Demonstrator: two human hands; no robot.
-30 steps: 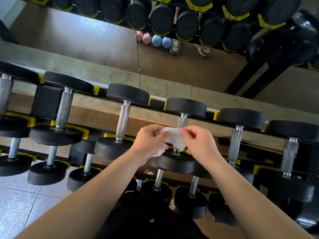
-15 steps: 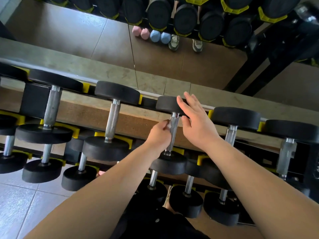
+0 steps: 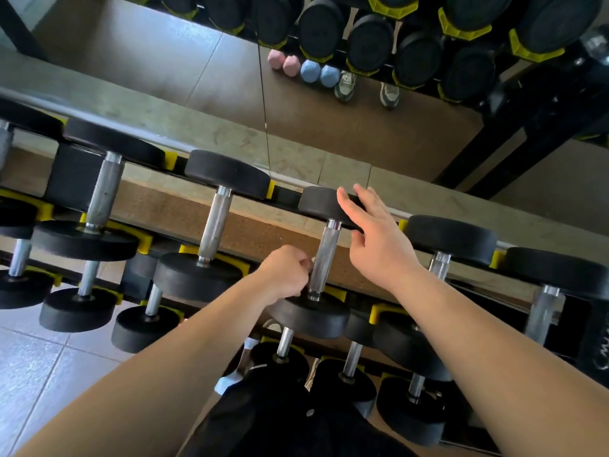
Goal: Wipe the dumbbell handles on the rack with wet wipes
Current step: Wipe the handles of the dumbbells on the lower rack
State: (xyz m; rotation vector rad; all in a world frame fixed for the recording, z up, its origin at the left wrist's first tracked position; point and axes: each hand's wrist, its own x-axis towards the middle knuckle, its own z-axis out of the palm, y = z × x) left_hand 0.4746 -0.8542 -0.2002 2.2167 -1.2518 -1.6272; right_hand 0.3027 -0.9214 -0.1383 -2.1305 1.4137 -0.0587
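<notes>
- Below the grip, on the lower tier of the rack [image 3: 379,314], smaller dumbbells [image 3: 284,344] lay in yellow cradles; nothing showed whether they had been wiped.
- Just under the grip sat the near weight head [image 3: 309,319] of the dumbbell being worked.
- At the grip, the left hand [image 3: 285,273] had its fingers curled tight against the low end of the knurled handle [image 3: 326,245]; only a pale sliver of the wet wipe [image 3: 312,259] showed between fingers and steel, so it seemed pinched there.
- Right of the grip and slightly beyond, the right hand [image 3: 379,245] was spread flat and held nothing, fingertips over the far weight head [image 3: 316,202]; contact I could not tell.
- Either side of the grip, the neighbouring handles [image 3: 216,222] stood bare, bearing no sign of wiping; I judged the work to be on this one handle's low end, its upper length and likely much of the row left.
- Far beyond the grip, a mirror [image 3: 329,127] reflected more dumbbells.
</notes>
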